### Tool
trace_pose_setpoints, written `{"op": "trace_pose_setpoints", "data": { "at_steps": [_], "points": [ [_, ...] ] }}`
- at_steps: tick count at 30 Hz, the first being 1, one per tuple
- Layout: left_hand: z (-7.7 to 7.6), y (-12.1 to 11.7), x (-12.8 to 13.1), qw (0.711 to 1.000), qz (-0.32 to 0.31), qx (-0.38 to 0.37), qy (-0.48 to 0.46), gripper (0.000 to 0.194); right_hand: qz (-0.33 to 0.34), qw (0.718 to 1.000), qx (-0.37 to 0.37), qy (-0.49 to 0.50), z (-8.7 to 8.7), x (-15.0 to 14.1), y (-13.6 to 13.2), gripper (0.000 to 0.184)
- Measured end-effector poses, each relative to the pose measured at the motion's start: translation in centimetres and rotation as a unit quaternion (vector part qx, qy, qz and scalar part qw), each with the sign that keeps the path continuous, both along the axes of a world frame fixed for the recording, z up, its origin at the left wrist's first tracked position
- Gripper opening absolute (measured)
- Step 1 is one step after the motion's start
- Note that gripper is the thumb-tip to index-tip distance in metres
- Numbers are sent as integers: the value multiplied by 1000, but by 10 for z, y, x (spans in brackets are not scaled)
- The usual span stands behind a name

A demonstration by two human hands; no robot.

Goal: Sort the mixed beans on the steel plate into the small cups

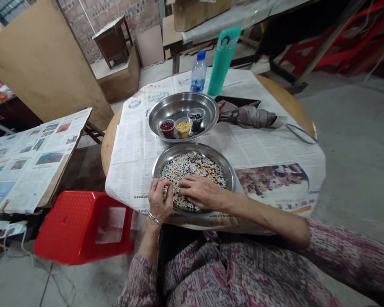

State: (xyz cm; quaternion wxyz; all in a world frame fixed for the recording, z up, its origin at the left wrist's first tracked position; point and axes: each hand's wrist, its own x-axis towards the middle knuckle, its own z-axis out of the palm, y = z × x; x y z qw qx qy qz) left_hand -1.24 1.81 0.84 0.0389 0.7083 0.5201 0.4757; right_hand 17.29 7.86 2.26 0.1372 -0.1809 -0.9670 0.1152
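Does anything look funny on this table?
The beans in the front metal plate are all jumbled together, while each small cup holds just one kind. A folded umbrella also lies on the newspaper beside the plates, an odd spot for it.

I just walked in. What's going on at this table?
A person sits at a newspaper-covered table, with their left hand and right hand in a steel plate of mixed beans and grains. Beyond it, a steel bowl holds three small cups of red, yellow and black grains.
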Motion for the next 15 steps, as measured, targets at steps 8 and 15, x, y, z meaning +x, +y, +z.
{"op": "trace_pose_setpoints", "data": {
  "at_steps": [8, 15],
  "points": [
    [-1, 1, -1, 1000, -3, -1, -7, 8, -191, 980, 54, -8, -7, 22, 37, 21],
    [0, 1, 0, 1000, -7, 5, -1, 9, -170, 984, 35, -37, 1, 45, 9, 27]
  ]
}}
